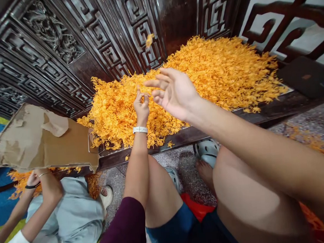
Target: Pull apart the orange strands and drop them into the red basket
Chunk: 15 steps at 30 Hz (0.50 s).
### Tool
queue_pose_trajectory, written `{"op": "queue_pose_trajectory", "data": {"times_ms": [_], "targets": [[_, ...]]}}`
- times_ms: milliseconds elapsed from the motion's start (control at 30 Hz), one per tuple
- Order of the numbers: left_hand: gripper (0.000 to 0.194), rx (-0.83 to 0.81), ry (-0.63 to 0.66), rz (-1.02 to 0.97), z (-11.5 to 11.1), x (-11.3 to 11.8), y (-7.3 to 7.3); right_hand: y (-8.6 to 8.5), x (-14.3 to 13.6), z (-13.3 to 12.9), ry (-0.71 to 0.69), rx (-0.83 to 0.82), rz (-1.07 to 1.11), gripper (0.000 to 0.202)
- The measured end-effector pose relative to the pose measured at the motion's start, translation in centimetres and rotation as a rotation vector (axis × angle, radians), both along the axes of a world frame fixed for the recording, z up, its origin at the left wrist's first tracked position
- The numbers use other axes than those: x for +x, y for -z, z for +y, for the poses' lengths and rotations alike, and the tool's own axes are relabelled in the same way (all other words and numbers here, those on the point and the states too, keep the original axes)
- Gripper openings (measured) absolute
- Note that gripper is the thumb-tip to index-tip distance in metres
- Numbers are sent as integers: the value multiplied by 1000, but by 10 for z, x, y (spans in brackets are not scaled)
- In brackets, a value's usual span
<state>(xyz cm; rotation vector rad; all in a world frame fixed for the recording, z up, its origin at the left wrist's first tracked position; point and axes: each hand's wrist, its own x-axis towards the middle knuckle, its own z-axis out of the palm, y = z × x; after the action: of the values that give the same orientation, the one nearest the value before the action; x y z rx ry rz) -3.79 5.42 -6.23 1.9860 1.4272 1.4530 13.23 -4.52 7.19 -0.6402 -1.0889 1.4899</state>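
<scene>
A large heap of small, orange, spidery plastic-looking pieces (pixel 216 73) covers the dark wooden bench. Over the front of the heap is my left hand (pixel 142 106), a white band on its wrist. Its thumb and fingers are pinched together; whatever lies between them is too small to make out. Just to the right, my right hand (pixel 175 92) is open, palm turned inward, its fingers stretched toward the left hand. One blurred orange piece (pixel 150 40) hangs in the air above both hands, in front of the carved backrest.
Carved dark wood (pixel 100 37) rises behind the heap. A torn cardboard box (pixel 66 143) stands at left, beside a co-worker's hands (pixel 34 178). A dark flat object (pixel 308 76) lies on the bench at right. Loose orange pieces (pixel 313 140) are scattered on the floor.
</scene>
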Motion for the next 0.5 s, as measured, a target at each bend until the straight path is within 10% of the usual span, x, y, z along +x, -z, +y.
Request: {"op": "queue_pose_trajectory", "data": {"times_ms": [167, 500], "targets": [[27, 43, 10, -71, -7, 6, -5, 18, 19, 33, 137, -200, 13, 15], [24, 46, 100, 132, -20, 22, -13, 34, 21, 43, 280, 115, -322, 27]]}}
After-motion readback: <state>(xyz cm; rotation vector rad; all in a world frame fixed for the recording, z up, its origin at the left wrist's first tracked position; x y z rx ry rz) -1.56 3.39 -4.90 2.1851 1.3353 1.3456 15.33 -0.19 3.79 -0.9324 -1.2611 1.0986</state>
